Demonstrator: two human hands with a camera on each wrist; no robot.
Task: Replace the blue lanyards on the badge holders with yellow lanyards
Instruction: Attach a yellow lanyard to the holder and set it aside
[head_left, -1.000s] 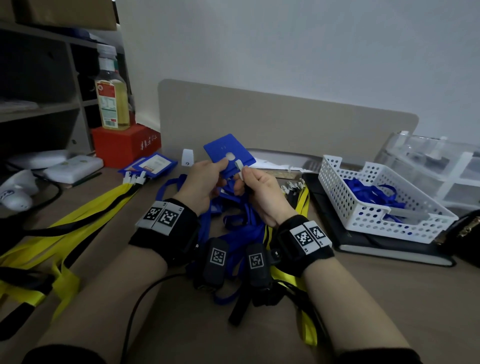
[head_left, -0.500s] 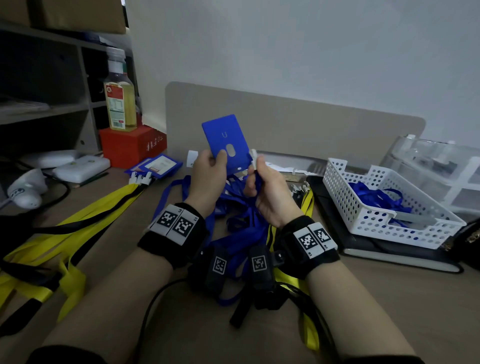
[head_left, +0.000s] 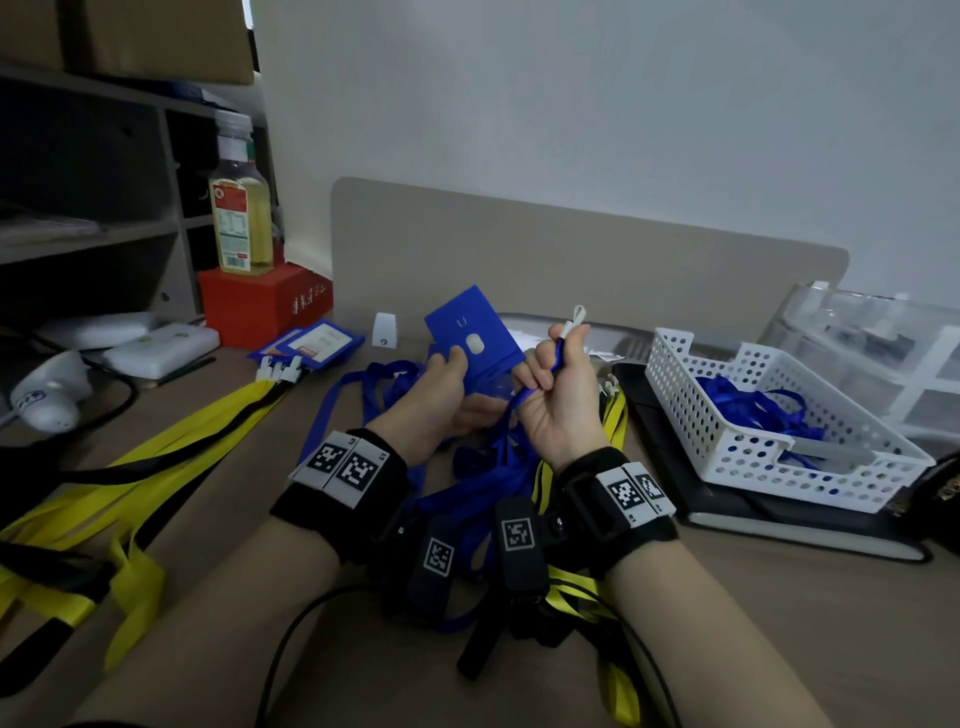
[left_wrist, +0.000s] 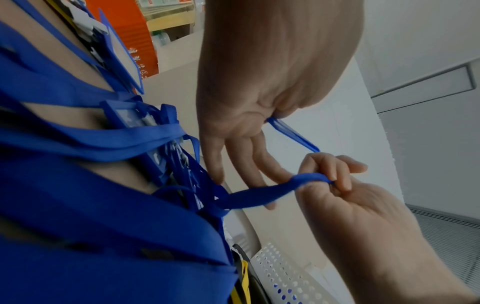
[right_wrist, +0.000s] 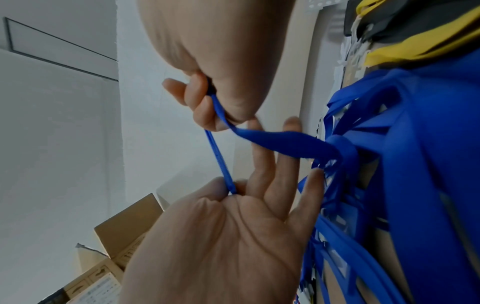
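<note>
Flat blue plastic badge holder (head_left: 474, 332), blue woven lanyard (left_wrist: 259, 194) detached.
Left hand (head_left: 436, 400) pinches holder; right hand (head_left: 558, 395) grips lanyard. Risk: strap snagging tangled pile.

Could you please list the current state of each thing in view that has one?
Left hand: holds the blue plastic badge holder upright.
Right hand: grips the blue fabric lanyard, white clip end free above the fist.
White perforated basket: holds blue lanyards.
Yellow lanyards: lying on the desk.
Clear plastic bottle: capped, upright.
</note>
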